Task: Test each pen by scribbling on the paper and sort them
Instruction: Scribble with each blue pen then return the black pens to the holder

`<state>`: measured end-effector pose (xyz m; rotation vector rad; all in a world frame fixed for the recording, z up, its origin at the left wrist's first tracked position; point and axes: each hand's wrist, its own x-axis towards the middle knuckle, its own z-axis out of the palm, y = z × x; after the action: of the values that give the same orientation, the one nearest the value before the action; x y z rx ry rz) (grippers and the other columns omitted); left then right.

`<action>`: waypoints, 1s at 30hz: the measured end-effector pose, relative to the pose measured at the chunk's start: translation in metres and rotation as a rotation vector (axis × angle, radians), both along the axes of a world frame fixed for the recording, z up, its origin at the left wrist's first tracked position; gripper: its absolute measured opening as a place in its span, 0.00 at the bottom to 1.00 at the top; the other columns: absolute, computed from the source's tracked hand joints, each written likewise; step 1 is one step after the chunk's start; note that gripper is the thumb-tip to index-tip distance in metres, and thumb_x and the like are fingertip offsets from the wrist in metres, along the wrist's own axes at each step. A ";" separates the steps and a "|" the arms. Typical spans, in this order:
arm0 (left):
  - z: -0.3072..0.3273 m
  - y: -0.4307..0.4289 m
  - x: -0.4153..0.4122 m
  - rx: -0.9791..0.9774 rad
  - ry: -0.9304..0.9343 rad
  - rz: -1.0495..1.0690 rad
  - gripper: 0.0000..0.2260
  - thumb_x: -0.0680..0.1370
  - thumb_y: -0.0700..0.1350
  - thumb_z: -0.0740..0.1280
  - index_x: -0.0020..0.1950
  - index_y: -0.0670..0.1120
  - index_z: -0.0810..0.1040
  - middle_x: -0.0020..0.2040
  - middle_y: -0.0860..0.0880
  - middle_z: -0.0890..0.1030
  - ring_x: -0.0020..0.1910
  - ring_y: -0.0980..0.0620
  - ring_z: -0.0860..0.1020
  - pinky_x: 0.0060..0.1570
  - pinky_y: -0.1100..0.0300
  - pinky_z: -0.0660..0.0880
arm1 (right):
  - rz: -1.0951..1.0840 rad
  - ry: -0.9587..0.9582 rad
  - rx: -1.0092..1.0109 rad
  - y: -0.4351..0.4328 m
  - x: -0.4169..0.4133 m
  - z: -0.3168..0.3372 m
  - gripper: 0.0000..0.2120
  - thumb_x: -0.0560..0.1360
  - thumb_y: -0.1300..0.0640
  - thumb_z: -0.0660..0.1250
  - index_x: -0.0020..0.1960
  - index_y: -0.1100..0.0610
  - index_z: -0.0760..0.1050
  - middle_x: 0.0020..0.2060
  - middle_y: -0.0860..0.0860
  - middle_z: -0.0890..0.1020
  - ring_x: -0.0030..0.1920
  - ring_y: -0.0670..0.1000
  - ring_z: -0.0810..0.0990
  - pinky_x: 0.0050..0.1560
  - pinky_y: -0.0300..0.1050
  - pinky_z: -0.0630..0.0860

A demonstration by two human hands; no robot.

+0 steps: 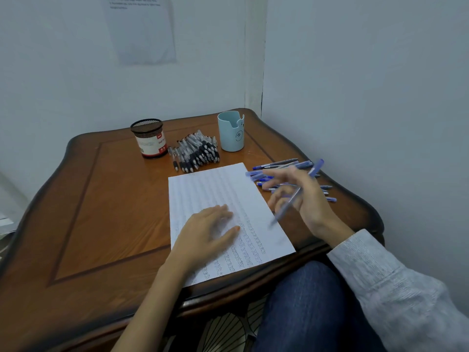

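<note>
A brown wooden table [101, 199] fills the corner of the room. Towards its far left stands a black mesh pen holder [148, 138] with a red and white label. Just to the right of the holder lies a heap of black-grip pens [196, 153], close together, tips mostly towards the person.

The left hand [208, 232] lies flat on the paper [223, 189], fingers straight and together, thumb spread, holding nothing and pressing the sheet down. The paper is a lined sheet lying at an angle on the near middle of the table, with rows of small scribbles along its near part and its near corner at the table's edge.

Behind the sheet, right of the black-grip pens, stands a light blue cup [231, 132].

Right of the paper a spread of blue pens [279, 165] lies on the table. Above them the right hand [302, 199], in a grey sleeve [380, 273], is raised with a blue pen [297, 193] in it, tip slanting down over the paper's right edge, cap end up. The hand is blurred, but the thumb and fingers seem curled round the barrel, with some fingers stretched out towards the paper
</note>
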<state>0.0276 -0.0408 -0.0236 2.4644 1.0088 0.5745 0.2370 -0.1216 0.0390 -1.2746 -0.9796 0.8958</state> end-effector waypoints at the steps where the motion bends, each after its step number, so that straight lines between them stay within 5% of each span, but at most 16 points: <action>1: 0.001 -0.001 0.001 0.020 0.029 -0.025 0.30 0.72 0.70 0.57 0.65 0.54 0.75 0.70 0.58 0.71 0.70 0.59 0.67 0.69 0.56 0.64 | 0.029 0.044 -0.056 0.000 0.001 -0.001 0.30 0.83 0.46 0.45 0.52 0.62 0.82 0.37 0.62 0.81 0.27 0.52 0.74 0.23 0.39 0.71; 4: 0.000 0.000 0.003 0.056 0.094 -0.029 0.33 0.70 0.72 0.56 0.66 0.53 0.75 0.71 0.57 0.71 0.70 0.59 0.67 0.68 0.56 0.65 | 0.085 0.120 -0.229 -0.003 -0.002 -0.009 0.35 0.82 0.41 0.49 0.43 0.67 0.82 0.26 0.59 0.78 0.21 0.49 0.69 0.20 0.37 0.65; 8: 0.002 -0.005 0.007 0.003 0.125 -0.004 0.34 0.71 0.70 0.59 0.70 0.52 0.70 0.74 0.56 0.66 0.73 0.57 0.62 0.70 0.61 0.57 | 0.046 0.034 -0.181 -0.007 -0.010 -0.028 0.15 0.76 0.56 0.68 0.38 0.67 0.78 0.24 0.55 0.77 0.19 0.47 0.69 0.18 0.36 0.65; 14: -0.001 -0.011 0.012 -0.017 0.190 0.020 0.38 0.72 0.72 0.56 0.76 0.52 0.59 0.78 0.56 0.54 0.77 0.57 0.51 0.74 0.58 0.45 | 0.001 -0.109 -0.193 -0.004 -0.012 -0.028 0.18 0.75 0.49 0.69 0.36 0.62 0.71 0.25 0.56 0.78 0.18 0.48 0.69 0.18 0.36 0.65; 23: -0.003 -0.004 0.011 -0.041 0.255 0.009 0.46 0.66 0.77 0.55 0.78 0.54 0.54 0.79 0.57 0.50 0.77 0.57 0.46 0.75 0.55 0.43 | -0.014 -0.408 -0.164 -0.007 -0.007 -0.040 0.19 0.69 0.51 0.75 0.33 0.65 0.74 0.24 0.56 0.79 0.18 0.48 0.72 0.20 0.38 0.69; 30: -0.006 -0.002 0.012 -0.022 0.262 0.013 0.51 0.61 0.81 0.51 0.78 0.55 0.53 0.79 0.57 0.49 0.77 0.58 0.46 0.75 0.55 0.43 | -0.035 -0.469 -0.075 -0.003 -0.007 -0.052 0.16 0.74 0.65 0.70 0.29 0.64 0.69 0.26 0.65 0.74 0.23 0.47 0.78 0.27 0.37 0.73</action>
<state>0.0399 -0.0430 -0.0294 2.5614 1.1222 0.2454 0.2303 -0.1244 -0.0132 -1.6016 -1.2908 0.6203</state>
